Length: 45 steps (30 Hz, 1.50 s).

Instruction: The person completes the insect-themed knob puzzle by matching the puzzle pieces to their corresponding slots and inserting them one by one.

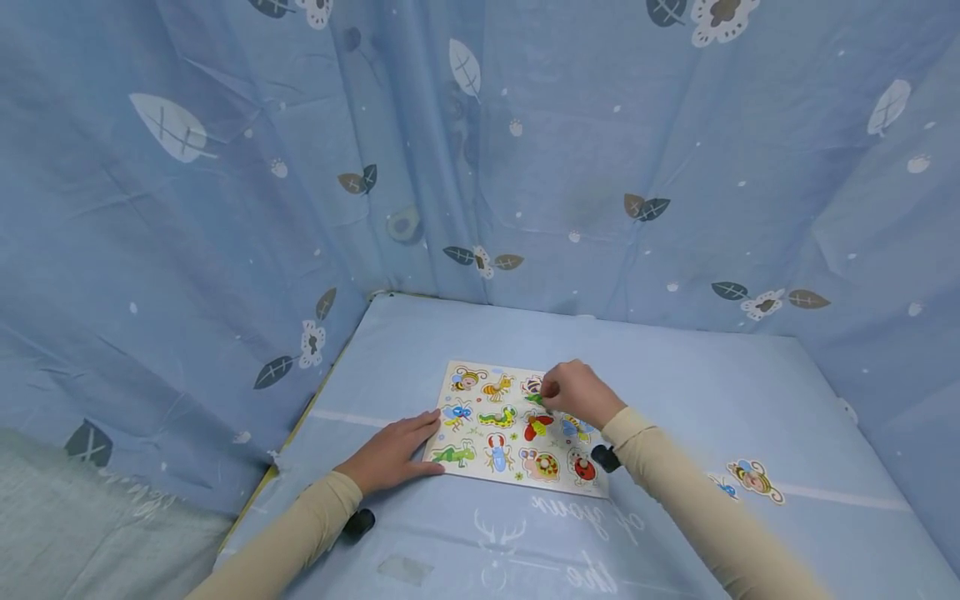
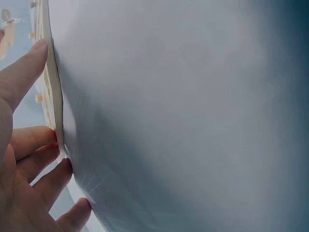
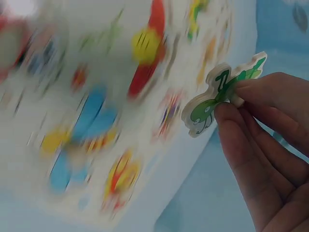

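Note:
A pale wooden puzzle board (image 1: 480, 467) with bright insect pictures lies on the table. My left hand (image 1: 393, 454) rests at its left side; in the left wrist view the fingers (image 2: 53, 181) touch along the board's edge (image 2: 56, 92). Over the board's right part, my right hand (image 1: 581, 394) pinches a green insect puzzle piece (image 3: 205, 111) between thumb and fingertips. That piece is tilted above the board in the right wrist view. Around it on the board are a red-winged insect (image 1: 537, 427), a green caterpillar (image 1: 497, 417) and a ladybug (image 1: 582, 467).
To the right on the blue tablecloth (image 1: 675, 400) lie a bee piece (image 1: 756, 481) and a small blue insect piece (image 1: 724, 487), partly behind the right sleeve (image 1: 697, 500). Patterned blue curtains (image 1: 570, 167) hang behind and beside the table.

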Available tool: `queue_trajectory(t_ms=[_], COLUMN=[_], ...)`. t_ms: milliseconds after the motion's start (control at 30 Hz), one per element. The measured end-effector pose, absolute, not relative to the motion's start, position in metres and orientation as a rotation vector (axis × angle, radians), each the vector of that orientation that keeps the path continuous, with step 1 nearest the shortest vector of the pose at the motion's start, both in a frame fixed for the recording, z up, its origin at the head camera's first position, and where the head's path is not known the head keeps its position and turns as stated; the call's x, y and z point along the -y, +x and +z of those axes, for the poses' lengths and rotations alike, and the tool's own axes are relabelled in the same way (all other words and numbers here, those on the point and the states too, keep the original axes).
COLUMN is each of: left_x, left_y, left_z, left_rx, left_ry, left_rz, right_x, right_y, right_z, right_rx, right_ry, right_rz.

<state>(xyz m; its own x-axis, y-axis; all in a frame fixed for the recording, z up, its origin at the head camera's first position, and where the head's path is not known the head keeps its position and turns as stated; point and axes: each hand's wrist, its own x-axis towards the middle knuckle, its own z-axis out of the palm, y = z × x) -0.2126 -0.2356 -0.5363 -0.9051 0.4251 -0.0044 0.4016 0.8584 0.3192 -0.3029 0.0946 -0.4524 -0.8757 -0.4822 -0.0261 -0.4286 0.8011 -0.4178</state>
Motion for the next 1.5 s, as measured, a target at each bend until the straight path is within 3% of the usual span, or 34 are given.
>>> queue_trajectory(t_ms=[300,533,1500], left_x=[0.238,0.238,0.241], left_y=[-0.214,-0.215,-0.217], left_z=[-0.536,-0.532,-0.533], left_rx=[-2.936,-2.927,-2.901], left_ry=[0.692,0.72,0.762], left_rz=[0.487,0.507,0.546], right_x=[-0.013,0.022,0.052], right_y=[-0.282,-0.27,-0.254], right_z=[-0.476,-0.49,-0.486], right_rx=[-2.745,-2.703,-2.697], right_ry=[-1.11,-1.305,-1.295], right_rz=[-0.505,-0.382,-0.2])
